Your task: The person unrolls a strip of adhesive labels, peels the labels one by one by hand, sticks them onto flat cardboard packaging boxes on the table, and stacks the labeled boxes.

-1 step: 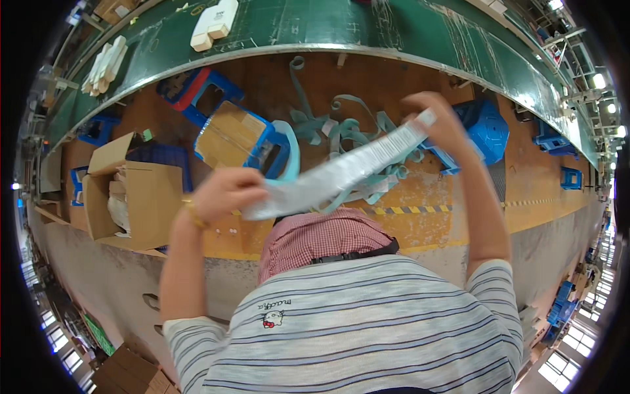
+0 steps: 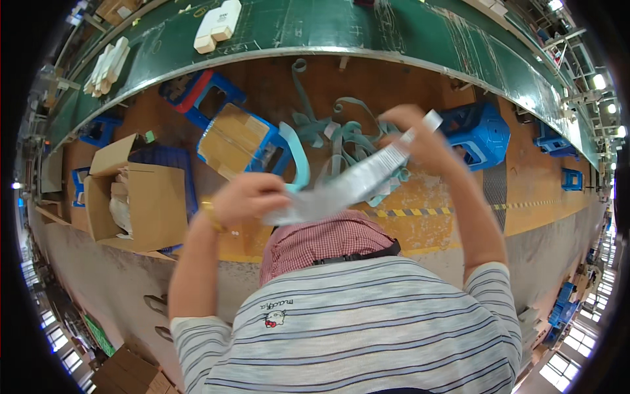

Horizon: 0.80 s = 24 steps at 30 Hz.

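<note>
A shiny silver label strip (image 2: 341, 190) is stretched slantwise in front of my lap, blurred by motion. My left hand (image 2: 252, 198) is closed on its lower left end. Higher up on the right, my right hand (image 2: 420, 138) grips the strip near its other end, the tip showing past the fingers. Fine dark printed lines run along the strip near that hand. A pale teal ribbon (image 2: 298, 157) curls down behind the strip, close to my left hand. More teal ribbon (image 2: 354, 138) lies in a loose tangle on the floor beyond.
A green bench (image 2: 295, 29) spans the far side, with white cartons (image 2: 218, 26) on it. Blue stools (image 2: 476, 138) stand below; one on the left bears a cardboard piece (image 2: 233, 139). An open cardboard box (image 2: 154, 203) stands at left. Yellow-black tape (image 2: 420, 212) marks the floor.
My left hand has shifted right and my right hand left and slightly lower, so they are closer together. The strip between them sags more.
</note>
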Each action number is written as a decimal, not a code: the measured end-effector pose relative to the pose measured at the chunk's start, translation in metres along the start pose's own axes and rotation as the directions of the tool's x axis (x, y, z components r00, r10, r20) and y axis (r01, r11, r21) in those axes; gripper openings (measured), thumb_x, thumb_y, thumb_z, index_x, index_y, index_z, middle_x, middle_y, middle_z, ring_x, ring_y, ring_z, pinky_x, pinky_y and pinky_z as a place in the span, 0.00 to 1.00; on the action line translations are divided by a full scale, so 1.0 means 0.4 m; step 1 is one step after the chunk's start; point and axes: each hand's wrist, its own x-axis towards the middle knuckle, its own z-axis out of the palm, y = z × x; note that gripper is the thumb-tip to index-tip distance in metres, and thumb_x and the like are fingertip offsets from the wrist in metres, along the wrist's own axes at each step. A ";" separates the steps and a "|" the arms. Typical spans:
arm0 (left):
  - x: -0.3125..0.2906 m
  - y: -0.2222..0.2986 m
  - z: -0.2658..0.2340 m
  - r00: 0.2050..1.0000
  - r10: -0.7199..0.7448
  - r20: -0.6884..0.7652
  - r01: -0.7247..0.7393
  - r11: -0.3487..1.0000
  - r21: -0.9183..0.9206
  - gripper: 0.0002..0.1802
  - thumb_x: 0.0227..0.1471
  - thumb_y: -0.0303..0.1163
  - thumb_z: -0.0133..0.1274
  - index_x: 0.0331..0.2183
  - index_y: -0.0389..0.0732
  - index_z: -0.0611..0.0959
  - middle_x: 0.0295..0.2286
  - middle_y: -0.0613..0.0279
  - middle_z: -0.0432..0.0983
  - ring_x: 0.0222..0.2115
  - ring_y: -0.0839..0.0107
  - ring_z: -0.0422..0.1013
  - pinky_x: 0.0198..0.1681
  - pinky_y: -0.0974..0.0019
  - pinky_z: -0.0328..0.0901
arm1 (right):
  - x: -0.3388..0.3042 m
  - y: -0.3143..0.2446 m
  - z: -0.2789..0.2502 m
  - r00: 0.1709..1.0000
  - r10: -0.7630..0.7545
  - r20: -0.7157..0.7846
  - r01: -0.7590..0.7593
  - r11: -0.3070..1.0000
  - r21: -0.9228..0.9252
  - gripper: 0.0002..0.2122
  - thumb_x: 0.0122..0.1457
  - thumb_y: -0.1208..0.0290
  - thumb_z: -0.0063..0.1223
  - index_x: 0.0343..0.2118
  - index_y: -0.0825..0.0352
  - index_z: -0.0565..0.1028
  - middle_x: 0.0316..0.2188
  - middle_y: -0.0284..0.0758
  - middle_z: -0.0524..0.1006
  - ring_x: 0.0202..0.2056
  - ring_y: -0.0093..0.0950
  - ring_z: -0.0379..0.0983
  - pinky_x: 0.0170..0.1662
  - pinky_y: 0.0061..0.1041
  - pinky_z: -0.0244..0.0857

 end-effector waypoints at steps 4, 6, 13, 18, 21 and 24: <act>0.041 -0.031 0.054 0.970 0.238 0.049 -0.239 0.971 0.028 0.12 0.50 0.34 0.57 0.31 0.35 0.80 0.24 0.57 0.76 0.26 0.69 0.72 0.31 0.69 0.65 | 0.016 -0.221 0.219 0.884 -0.118 0.452 -0.001 0.967 0.255 0.13 0.55 0.65 0.55 0.40 0.68 0.73 0.34 0.41 0.74 0.41 0.38 0.69 0.45 0.33 0.62; 0.026 -0.088 0.026 0.982 0.185 0.048 -0.179 0.979 -0.101 0.12 0.48 0.34 0.60 0.31 0.35 0.80 0.24 0.62 0.76 0.26 0.76 0.70 0.31 0.71 0.65 | 0.014 -0.247 0.264 0.859 -0.090 0.505 0.015 0.988 0.152 0.12 0.54 0.65 0.56 0.35 0.68 0.74 0.30 0.41 0.74 0.37 0.39 0.69 0.41 0.34 0.62; -0.143 -0.378 -0.218 0.985 0.040 0.168 -0.023 0.994 -0.103 0.13 0.44 0.34 0.63 0.29 0.36 0.80 0.22 0.68 0.74 0.26 0.82 0.66 0.30 0.74 0.63 | 0.111 -0.307 0.245 0.840 0.010 0.542 -0.086 0.990 0.114 0.12 0.53 0.65 0.59 0.24 0.69 0.73 0.22 0.39 0.71 0.28 0.37 0.67 0.33 0.33 0.62; -0.290 -0.503 -0.352 0.992 -0.046 0.115 0.060 0.991 -0.118 0.14 0.45 0.36 0.62 0.30 0.36 0.81 0.24 0.65 0.76 0.27 0.80 0.68 0.31 0.72 0.64 | 0.144 -0.318 0.170 0.825 0.183 0.535 -0.159 0.983 -0.092 0.12 0.54 0.64 0.57 0.27 0.72 0.75 0.23 0.40 0.72 0.27 0.35 0.69 0.30 0.31 0.61; -0.342 -0.592 -0.407 0.980 -0.184 0.071 0.193 0.968 -0.163 0.10 0.45 0.30 0.62 0.30 0.34 0.81 0.25 0.68 0.77 0.27 0.83 0.70 0.31 0.76 0.65 | 0.147 -0.317 0.150 0.784 0.445 0.431 -0.379 0.895 -0.234 0.12 0.54 0.64 0.58 0.29 0.70 0.75 0.23 0.36 0.71 0.27 0.30 0.70 0.30 0.27 0.62; -0.385 -0.627 -0.441 0.975 -0.223 0.015 0.218 0.936 -0.278 0.09 0.46 0.29 0.61 0.30 0.34 0.81 0.26 0.68 0.78 0.28 0.82 0.71 0.32 0.76 0.66 | 0.153 -0.322 0.156 0.783 0.514 0.349 -0.418 0.852 -0.316 0.12 0.54 0.64 0.58 0.29 0.70 0.76 0.24 0.36 0.72 0.28 0.30 0.70 0.30 0.27 0.63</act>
